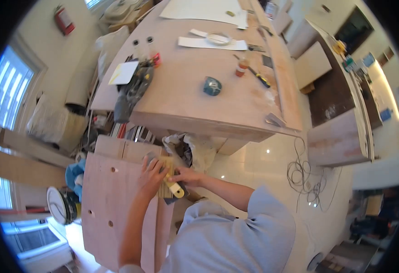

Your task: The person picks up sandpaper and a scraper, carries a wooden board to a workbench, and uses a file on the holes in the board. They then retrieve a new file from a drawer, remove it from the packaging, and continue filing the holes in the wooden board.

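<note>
A yellow-handled tool [176, 189] with a hole near its handle end lies over the edge of a wooden panel. My right hand [186, 176] is closed on it from the right. From the left, my left hand [153, 174] presses its bent fingers against the tool's other side. A grey sheet [151, 157], perhaps sandpaper, shows beyond my left fingers, and a dark piece shows under the handle. Beneath my hands are stacked wooden panels [131, 200]; the top one has several round holes. My fingers hide much of the tool's head.
Ahead stands a large wooden table [172, 91] with a dark teal object [212, 85], a screwdriver [259, 77], a tape roll [218, 38] and white strips. A bag [190, 150] hangs below its edge. Left is a bucket [58, 205]; right, a coiled cable [302, 173] on the floor.
</note>
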Motion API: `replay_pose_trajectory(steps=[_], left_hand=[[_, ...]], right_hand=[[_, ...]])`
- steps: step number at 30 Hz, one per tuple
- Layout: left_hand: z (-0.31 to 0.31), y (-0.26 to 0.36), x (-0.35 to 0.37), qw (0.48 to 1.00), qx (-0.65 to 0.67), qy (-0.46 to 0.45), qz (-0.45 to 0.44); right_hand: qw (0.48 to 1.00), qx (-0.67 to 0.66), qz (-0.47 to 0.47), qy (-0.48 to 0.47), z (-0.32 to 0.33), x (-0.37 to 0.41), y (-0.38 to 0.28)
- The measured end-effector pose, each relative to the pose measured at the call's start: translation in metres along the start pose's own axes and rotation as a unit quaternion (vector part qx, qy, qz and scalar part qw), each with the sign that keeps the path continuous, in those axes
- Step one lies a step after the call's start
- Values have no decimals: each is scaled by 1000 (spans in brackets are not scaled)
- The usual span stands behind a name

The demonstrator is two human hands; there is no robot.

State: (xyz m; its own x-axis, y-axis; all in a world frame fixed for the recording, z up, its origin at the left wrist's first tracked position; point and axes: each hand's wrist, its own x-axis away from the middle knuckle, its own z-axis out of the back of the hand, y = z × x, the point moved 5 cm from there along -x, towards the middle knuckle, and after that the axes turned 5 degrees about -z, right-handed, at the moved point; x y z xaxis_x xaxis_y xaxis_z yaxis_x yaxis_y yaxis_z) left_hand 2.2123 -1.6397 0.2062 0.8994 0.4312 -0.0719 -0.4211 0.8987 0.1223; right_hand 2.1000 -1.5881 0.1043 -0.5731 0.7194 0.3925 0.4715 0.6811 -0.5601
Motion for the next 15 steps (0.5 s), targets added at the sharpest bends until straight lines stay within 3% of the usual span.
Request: replay_pose_trajectory(steps=[2, 6, 9, 10, 12, 13, 14, 15], left_hand=[[6, 3, -15, 998, -21, 55, 21], [28, -8, -5, 969, 47, 147, 194], [16, -8, 48, 915, 206, 117, 325], [3, -2, 72, 908, 206, 87, 353], [-45, 11, 133, 882, 213, 29, 419], [-62, 20, 162, 872, 208, 21, 443], [-79, 36, 194, 857, 205, 11, 472], [-96, 59, 228, 841, 205, -2, 501]], right_hand=[[999, 0, 28, 44, 9, -7, 0], [975, 19, 146, 164, 23, -7, -43], [937, 38, 205, 281, 55, -24, -107], [931, 46, 191, 307, 55, -26, -136], [936, 16, 275, 219, 69, -55, -183], [931, 78, 310, 174, 30, -43, -209], [929, 133, 281, 200, 78, -74, -230], [897, 239, 278, 247, 76, -76, -251]])
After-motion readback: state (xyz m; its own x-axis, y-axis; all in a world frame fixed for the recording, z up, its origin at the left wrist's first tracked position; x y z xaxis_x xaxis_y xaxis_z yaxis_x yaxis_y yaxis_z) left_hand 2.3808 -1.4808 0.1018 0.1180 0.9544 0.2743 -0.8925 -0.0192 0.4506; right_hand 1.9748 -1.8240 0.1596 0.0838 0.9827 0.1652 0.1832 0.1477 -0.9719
